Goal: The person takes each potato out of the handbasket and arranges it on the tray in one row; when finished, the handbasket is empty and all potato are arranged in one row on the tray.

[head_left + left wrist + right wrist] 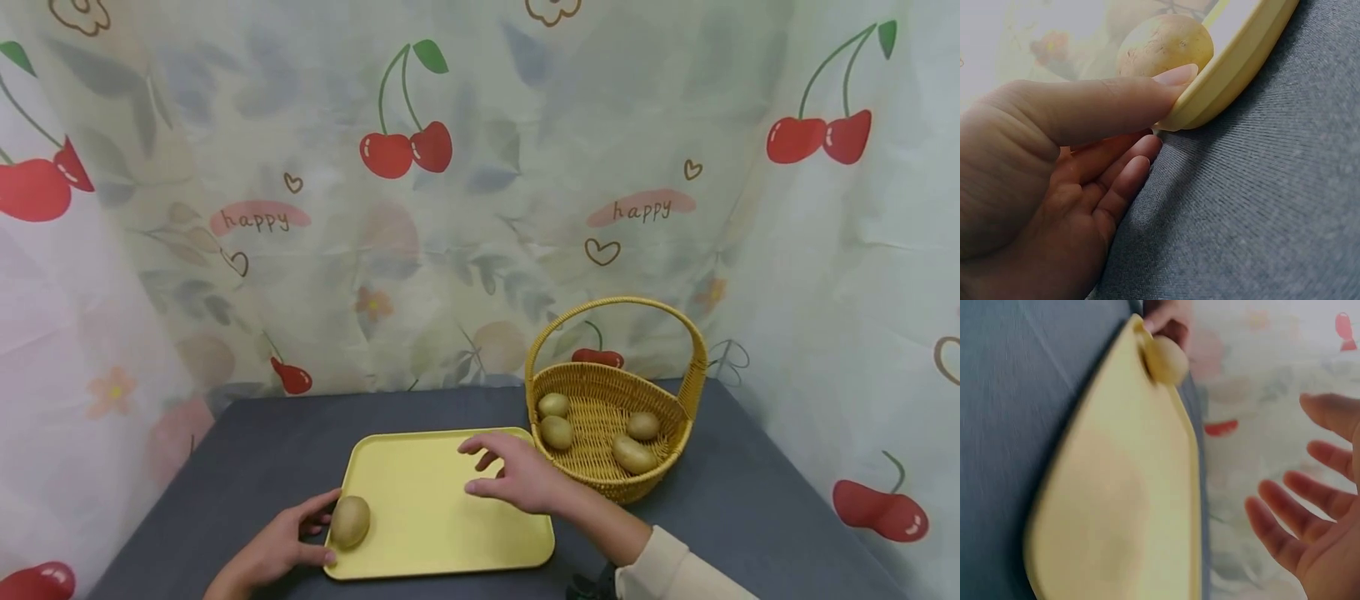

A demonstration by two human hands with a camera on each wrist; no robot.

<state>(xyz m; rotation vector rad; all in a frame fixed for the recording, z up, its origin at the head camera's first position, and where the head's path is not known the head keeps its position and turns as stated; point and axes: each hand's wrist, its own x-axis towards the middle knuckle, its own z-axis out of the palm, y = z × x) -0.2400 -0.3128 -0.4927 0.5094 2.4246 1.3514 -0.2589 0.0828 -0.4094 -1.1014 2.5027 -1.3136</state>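
A yellow tray (442, 508) lies on the dark cloth, with one potato (350, 522) near its left end. My left hand (281, 537) touches the tray's left rim beside this potato. In the left wrist view the thumb (1116, 100) lies straight against the rim, and the other fingers are loosely bent outside it. Above the right part of the tray, my right hand (517, 473) holds nothing, its fingers spread and slightly bent. The right wrist view also shows the right hand (1316, 519) apart from the tray.
A wicker basket (592, 375) with a tall arched handle stands right of the tray, behind my right forearm. Several potatoes (633, 454) lie in it. Printed curtains (480, 208) hang behind and beside the table. A small black object (588, 587) shows below the right sleeve.
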